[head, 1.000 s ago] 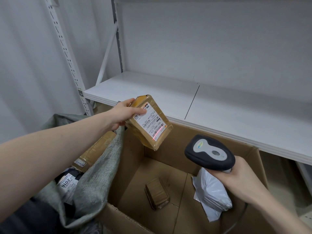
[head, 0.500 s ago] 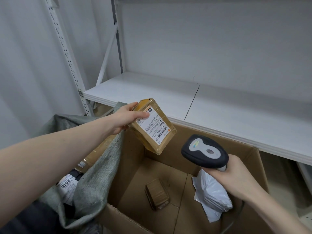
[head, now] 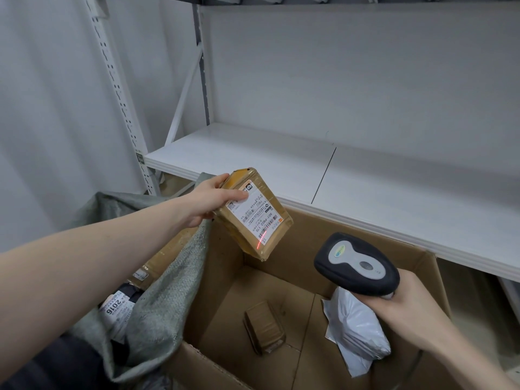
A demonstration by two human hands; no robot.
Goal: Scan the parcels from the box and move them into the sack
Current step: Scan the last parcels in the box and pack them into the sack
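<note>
Head camera, looking down at my two bare hands over an open cardboard box [head: 287,229]. My left hand [head: 208,199] grips one tape-wrapped brown parcel [head: 253,213] by its upper end, thumb on the white shipping label [head: 254,213], holding it tilted in the air above the box's left back corner. On the label I can read "507-PB02 170" and "PB02" beside several barcodes; a short red scan line glows near the label's lower end. My right hand [head: 409,309] is wrapped around the handle of one dark handheld scanner [head: 357,264], its grey top panel facing up, head aimed towards the parcel.

Two parcels lie on the box floor: one small brown taped parcel [head: 264,327] in the middle and one white plastic mailer bag [head: 354,325] at the right, partly under my right hand. At the left, touching the box, a grey-green woven sack [head: 157,305] stands open. Inside it I count one long brown parcel [head: 166,254] and one dark parcel with a white label reading "2016" [head: 116,306]. One white metal shelf [head: 365,181] runs behind the box.
</note>
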